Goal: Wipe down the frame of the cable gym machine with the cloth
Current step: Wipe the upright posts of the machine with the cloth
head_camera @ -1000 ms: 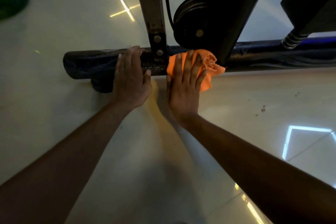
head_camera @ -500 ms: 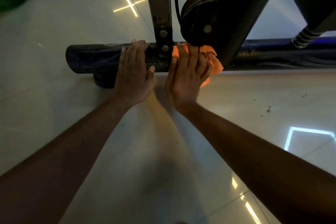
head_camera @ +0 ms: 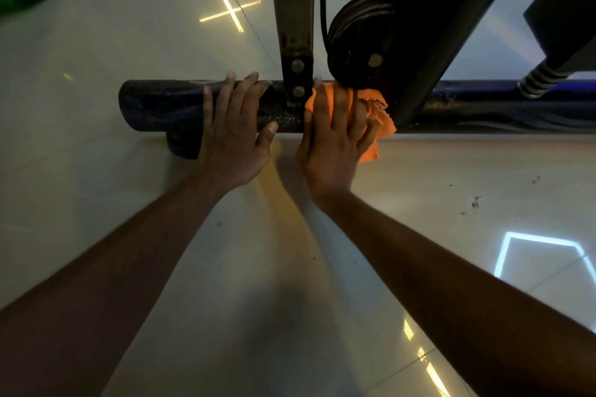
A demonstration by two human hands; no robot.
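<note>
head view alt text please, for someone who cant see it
A person's right hand presses an orange cloth against the black base bar of a cable gym machine, just below its pulley. The left hand rests flat on the bar, beyond a bolted upright post.

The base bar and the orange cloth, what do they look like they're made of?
Base bar: probably painted steel tube, dark, speckled and worn. Cloth: soft fabric, likely microfibre, since it crumples under the right hand.
</note>
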